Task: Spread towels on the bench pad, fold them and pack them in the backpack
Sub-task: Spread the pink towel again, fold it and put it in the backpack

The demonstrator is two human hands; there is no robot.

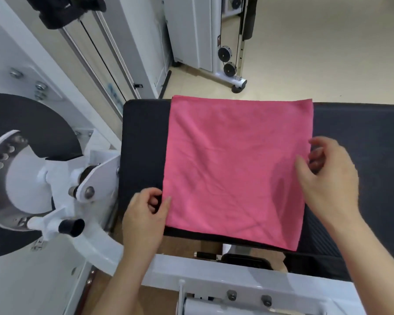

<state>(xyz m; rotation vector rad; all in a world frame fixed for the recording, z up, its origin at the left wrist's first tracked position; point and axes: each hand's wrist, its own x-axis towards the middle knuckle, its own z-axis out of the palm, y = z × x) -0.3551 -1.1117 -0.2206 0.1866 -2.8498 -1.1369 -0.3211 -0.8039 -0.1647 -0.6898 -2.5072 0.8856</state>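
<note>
A pink towel (pixel 234 169) lies spread flat on the black padded worktop (pixel 143 137), between the two hands. It shows only shallow creases. Its near edge reaches the front rim of the worktop.

The left hand (pixel 146 217) sits at the towel's left edge, close to the near left corner. Its fingers (pixel 154 202) are curled on the bare black padding just outside the cloth, and the thumb tip touches the edge. The edge lies flat there, and I cannot tell whether the fingers pinch the towel or only rest beside it.

The right hand (pixel 328 180) is at the towel's right edge, about halfway along it. Its fingers (pixel 316 155) are curled at the edge, with the thumb reaching in over the pink cloth. A soft shadow falls on the towel just inside the thumb. Whether these fingers grasp the cloth or hover above it cannot be told.

Beyond the right fingers, the worktop runs on bare to the side of the view. Outside the left fingers stands a white machine frame (pixel 96 242). It carries a large black disc (pixel 32 123) and a short black-tipped handle (pixel 72 227), which points toward the left wrist. Past the towel's far edge, well away from both sets of fingers, is a pale floor (pixel 328 53). A white cable machine stands there, and its black pulleys (pixel 229 69) hang one above the other.
</note>
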